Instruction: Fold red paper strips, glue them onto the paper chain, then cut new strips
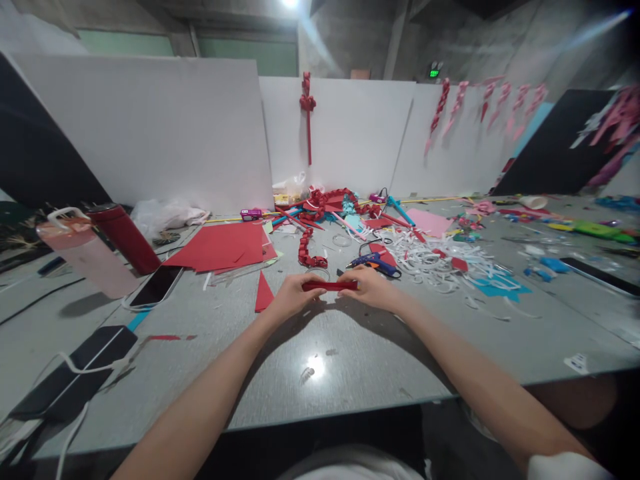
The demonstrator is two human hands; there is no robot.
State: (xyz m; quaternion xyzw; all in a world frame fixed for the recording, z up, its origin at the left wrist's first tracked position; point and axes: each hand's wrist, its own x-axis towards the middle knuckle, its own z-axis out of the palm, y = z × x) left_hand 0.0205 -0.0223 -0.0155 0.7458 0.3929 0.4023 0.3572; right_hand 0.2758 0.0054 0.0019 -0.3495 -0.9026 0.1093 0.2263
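A narrow folded strip of red paper [331,287] is stretched level between my two hands, just above the grey table. My left hand [295,292] pinches its left end, thumb below and fingers on top. The right end is pinched the same way by my right hand [369,288]. Right behind the hands lies a braided red paper chain [307,250]. A blue hot glue gun [375,262] rests beyond my right hand. Left of my left hand is a small red paper triangle [263,293].
Red paper sheets [225,243] lie at left, near a phone [155,287], a red flask [125,237] and a pink bottle [87,250]. White paper strips [430,253] are heaped at right. A black power bank [75,373] with cables sits front left. White panels [340,133] stand behind.
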